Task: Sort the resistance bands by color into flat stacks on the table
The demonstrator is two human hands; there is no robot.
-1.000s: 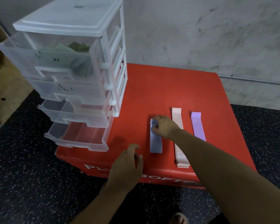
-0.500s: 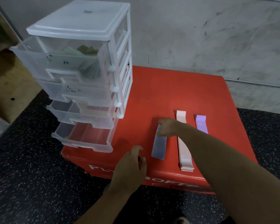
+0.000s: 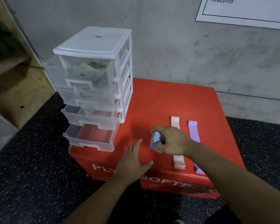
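- Left hand (image 3: 132,164) lies relaxed, holding nothing, over the red box (image 3: 168,97).
- At its one o'clock, the right hand (image 3: 173,141) grasps the blue bands (image 3: 157,141), tipped on edge.
- At three o'clock, the pink stack (image 3: 176,125) and purple stack (image 3: 193,131) lie flat.
- Likely squaring the blue; next, lay it flat.

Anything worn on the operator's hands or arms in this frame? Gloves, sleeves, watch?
Nothing worn that shows. Left hand and right hand are bare: no gloves, rings, watch or wristband visible. Both forearms are uncovered to the frame edge, with no sleeves in view.
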